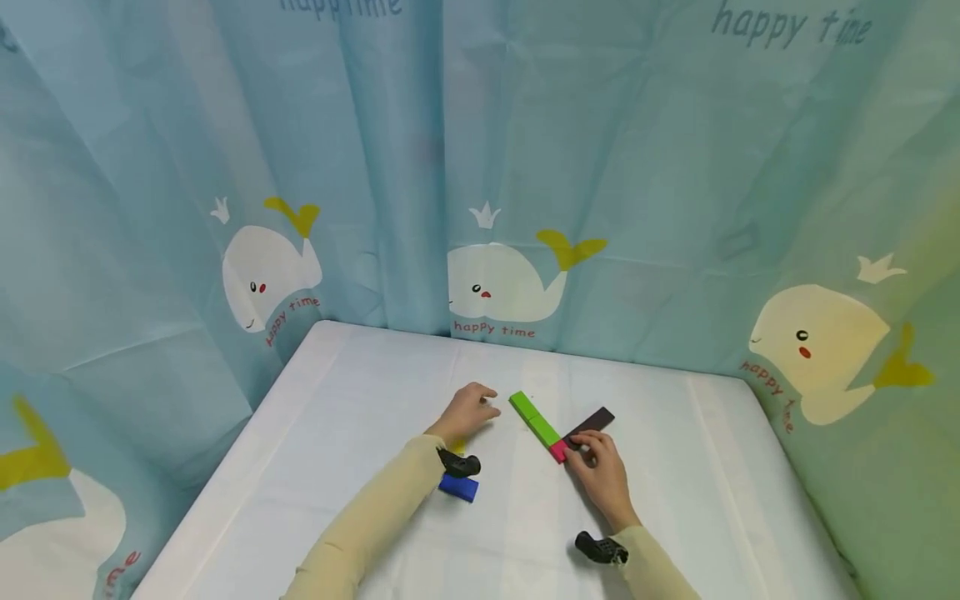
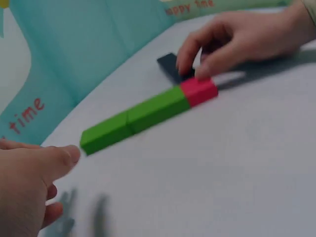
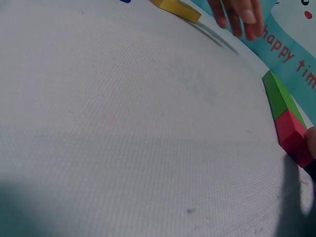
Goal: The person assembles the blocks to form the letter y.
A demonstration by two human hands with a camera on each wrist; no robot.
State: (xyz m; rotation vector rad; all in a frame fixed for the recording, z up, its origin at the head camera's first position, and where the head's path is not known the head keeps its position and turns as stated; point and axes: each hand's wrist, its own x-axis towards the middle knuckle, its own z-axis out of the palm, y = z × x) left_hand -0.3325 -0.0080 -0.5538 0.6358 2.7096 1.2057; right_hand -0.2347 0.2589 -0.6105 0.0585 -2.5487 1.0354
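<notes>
Two green blocks [image 1: 534, 419] lie end to end on the table, with a pink block [image 2: 199, 92] at their near end. A black block [image 1: 594, 423] slants away from the pink one, so the blocks form a V. My right hand [image 1: 602, 477] has bent fingers and pinches the black block's end beside the pink block; the thumb tip touches the pink block too. To the left of the green blocks' far end my left hand [image 1: 467, 412] hovers with loosely bent fingers and holds nothing. Its thumb shows near that green end in the left wrist view.
A blue block [image 1: 459, 487] lies under the left wrist. Beside it a yellow block [image 3: 178, 9] is mostly hidden by the left arm in the head view. A curtain [image 1: 405, 167] with whale prints hangs around the white table [image 1: 675, 500].
</notes>
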